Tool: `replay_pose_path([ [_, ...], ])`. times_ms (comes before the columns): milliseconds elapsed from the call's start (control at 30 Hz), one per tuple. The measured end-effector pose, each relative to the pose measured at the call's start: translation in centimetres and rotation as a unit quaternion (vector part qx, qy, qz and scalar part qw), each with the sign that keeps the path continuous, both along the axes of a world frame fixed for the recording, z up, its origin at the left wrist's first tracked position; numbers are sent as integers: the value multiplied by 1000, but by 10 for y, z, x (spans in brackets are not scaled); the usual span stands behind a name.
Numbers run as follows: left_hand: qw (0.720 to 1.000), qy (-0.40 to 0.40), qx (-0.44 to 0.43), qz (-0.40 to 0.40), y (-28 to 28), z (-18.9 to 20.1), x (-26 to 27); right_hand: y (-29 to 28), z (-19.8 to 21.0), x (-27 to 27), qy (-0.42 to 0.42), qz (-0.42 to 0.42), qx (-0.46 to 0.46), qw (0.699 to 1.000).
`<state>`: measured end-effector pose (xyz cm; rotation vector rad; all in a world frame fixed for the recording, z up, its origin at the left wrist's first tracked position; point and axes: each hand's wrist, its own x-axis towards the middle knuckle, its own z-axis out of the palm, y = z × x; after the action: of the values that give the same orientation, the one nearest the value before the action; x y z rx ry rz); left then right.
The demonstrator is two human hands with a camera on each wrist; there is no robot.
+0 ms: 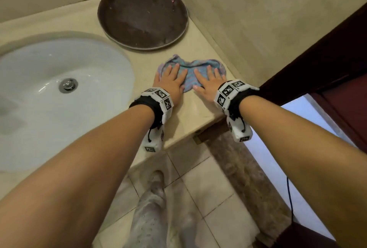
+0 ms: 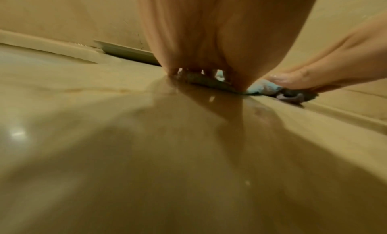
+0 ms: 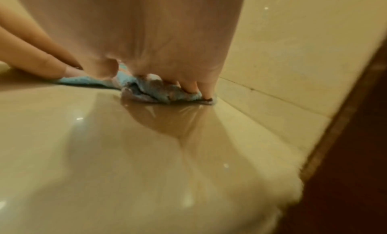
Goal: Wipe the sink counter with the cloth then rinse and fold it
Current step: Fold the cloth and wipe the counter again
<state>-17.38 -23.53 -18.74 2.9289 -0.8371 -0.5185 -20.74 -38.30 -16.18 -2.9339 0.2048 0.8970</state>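
While flat on the counter (image 1: 184, 112), two hands press one cloth (image 1: 190, 73).

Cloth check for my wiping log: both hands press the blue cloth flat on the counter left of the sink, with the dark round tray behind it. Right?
Not quite: the cloth lies right of the sink, as the head view shows. Both the left hand and right hand do press it flat on the counter, the dark round tray behind it.
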Motion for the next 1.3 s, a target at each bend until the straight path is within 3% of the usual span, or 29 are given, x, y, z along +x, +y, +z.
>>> replay_pose_path([
  [300, 997, 65, -7, 30, -16, 11, 56, -11, -1, 81, -6, 2, 15, 1000],
  [667, 992, 112, -54, 32, -10, 23, 72, -5, -3, 117, -12, 2, 10, 1000],
  [1000, 995, 87, -33, 18, 14, 24, 47, 5, -8, 81, -18, 21, -15, 1000],
  [1300, 994, 91, -21, 53, 53, 28, -51, 32, -11, -7, 5, 109, -29, 994],
])
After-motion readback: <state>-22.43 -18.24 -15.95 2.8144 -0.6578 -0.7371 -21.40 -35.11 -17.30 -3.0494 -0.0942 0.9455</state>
